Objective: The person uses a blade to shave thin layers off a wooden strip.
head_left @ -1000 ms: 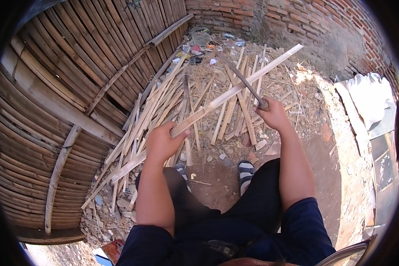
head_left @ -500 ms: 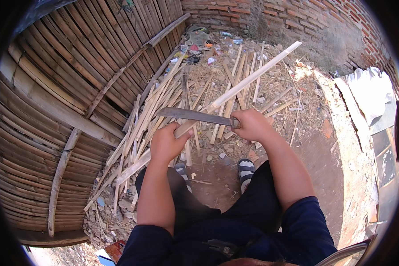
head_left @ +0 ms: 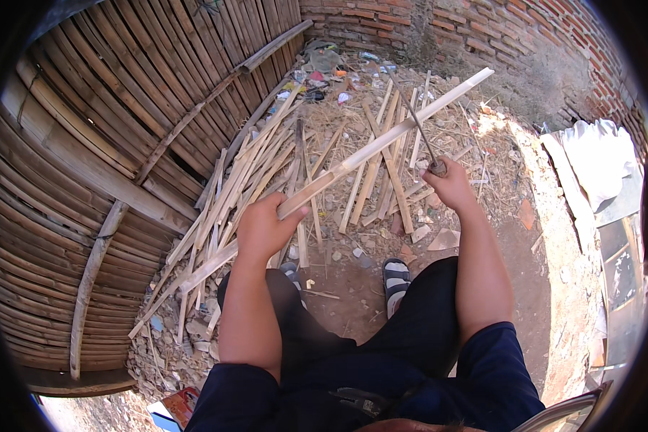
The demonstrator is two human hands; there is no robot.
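Note:
My left hand is closed around a long split bamboo strip, which slants up to the far right. Below that hand, a pale length in line with the strip shows over the pile; whether it is the same piece I cannot tell. My right hand grips the handle of a machete. Its blade is seen nearly edge-on, tip pointing away, and crosses the bamboo toward its far part. Whether blade and bamboo touch is not clear.
Many cut bamboo strips lie heaped on rubble and litter ahead and to the left. A bamboo slat wall rises on the left, a brick wall at the back. White sacking hangs at right. My sandalled feet are below.
The machete has gone from lying crosswise near my left hand to farther up the bamboo, its blade turned edge-on. My right hand moved right and slightly away; my left hand keeps its hold.

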